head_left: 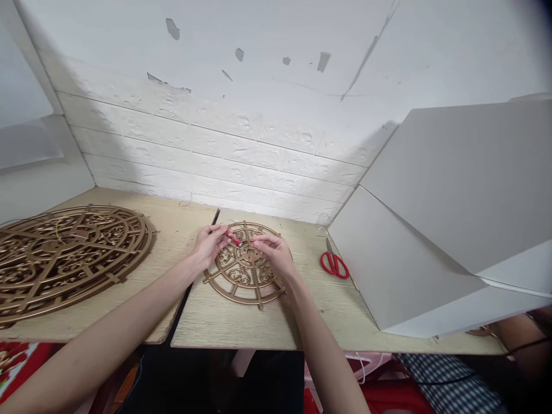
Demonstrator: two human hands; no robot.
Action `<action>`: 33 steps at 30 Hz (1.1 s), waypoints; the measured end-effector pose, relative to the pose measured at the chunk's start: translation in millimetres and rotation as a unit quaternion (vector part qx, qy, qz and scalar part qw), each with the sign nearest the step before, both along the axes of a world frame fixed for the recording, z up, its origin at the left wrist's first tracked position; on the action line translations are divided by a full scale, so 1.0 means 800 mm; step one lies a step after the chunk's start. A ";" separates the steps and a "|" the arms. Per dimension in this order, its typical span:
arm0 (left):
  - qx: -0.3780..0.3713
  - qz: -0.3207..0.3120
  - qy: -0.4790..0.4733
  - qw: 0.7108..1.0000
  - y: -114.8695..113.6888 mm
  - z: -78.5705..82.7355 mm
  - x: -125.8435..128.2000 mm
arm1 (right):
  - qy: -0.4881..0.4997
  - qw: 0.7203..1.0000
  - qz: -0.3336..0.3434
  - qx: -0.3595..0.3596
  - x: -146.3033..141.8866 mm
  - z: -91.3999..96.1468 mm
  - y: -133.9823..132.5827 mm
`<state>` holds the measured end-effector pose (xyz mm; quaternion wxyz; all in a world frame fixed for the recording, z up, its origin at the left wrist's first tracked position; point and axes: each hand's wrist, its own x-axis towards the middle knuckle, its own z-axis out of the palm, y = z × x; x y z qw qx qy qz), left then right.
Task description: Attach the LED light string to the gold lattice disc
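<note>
A small round gold openwork disc (pixel 244 275) lies flat on the right wooden tabletop (pixel 224 322). Both my hands rest over its far half. My left hand (pixel 209 244) pinches a small red object (pixel 234 239) above the disc's upper left rim. My right hand (pixel 273 252) has its fingers curled and pinched together near the disc's hub, close to the red object; what it holds, if anything, is too small to make out.
A stack of larger gold openwork discs (pixel 64 253) sits on the left tabletop. Red-handled scissors (pixel 333 263) lie to the right of the small disc. A grey cardboard partition (pixel 440 230) stands at the right, a white brick-pattern wall behind. A dark gap separates the two tabletops.
</note>
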<state>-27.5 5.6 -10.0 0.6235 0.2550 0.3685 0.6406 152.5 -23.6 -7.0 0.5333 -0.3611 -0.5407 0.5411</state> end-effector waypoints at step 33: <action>-0.019 0.022 0.001 1.000 -0.006 0.004 0.007 | -0.062 0.997 0.002 0.047 -0.018 -0.009 -0.003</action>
